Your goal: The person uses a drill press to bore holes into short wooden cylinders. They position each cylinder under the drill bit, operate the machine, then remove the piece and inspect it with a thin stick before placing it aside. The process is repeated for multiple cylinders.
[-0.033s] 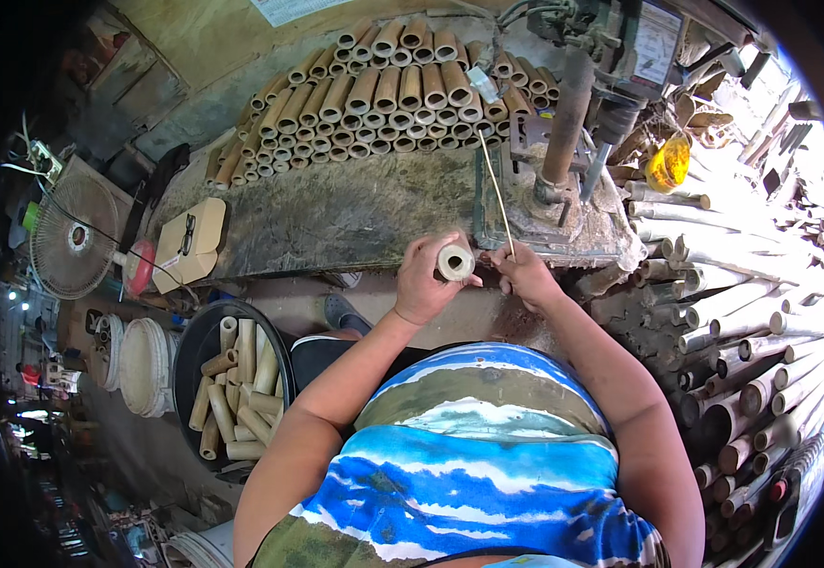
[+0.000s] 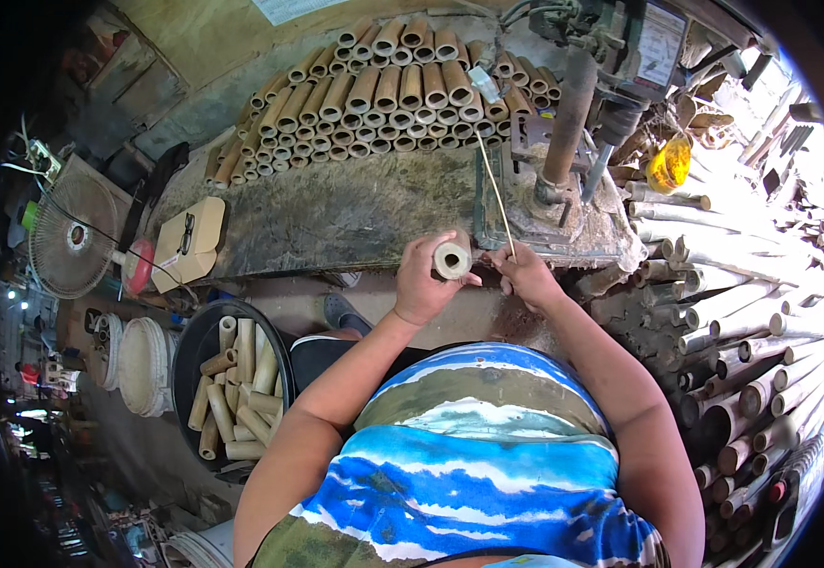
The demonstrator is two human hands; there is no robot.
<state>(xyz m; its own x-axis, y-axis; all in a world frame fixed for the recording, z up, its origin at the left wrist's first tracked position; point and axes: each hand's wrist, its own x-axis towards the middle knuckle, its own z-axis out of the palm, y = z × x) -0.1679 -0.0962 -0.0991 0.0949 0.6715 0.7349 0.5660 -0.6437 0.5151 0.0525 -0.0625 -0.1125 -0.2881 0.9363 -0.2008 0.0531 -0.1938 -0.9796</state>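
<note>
Closest in, the left hand point(image 2: 423, 282) is wrapped around a short bamboo tube point(image 2: 452, 259), open end tipped up toward the person's face, held just above the near edge of the workbench point(image 2: 336, 213). Right beside it, the right hand point(image 2: 528, 275) pinches the lower end of a thin bamboo stick point(image 2: 493, 189), which slants up and away over the bench. From where I stand, tube and stick look almost touching, but I can't tell whether the stick's end is inside the bore.

The stick seems the weak point: it is slender and held only at one end, so a sideways push could probably snap it or splinter it into the fingers. The tube rests in a one-handed grip and might roll out toward the black tub of cut bamboo pieces point(image 2: 232, 379) down at the left.

Just beyond the hands stands a drill press point(image 2: 573, 123), its column and bit close to the stick's upper end; a careless swing could knock against it. Farther back, the stack of bamboo tubes point(image 2: 384, 95) lies piled on a slope, and a jolt to the bench might send some rolling.
</note>
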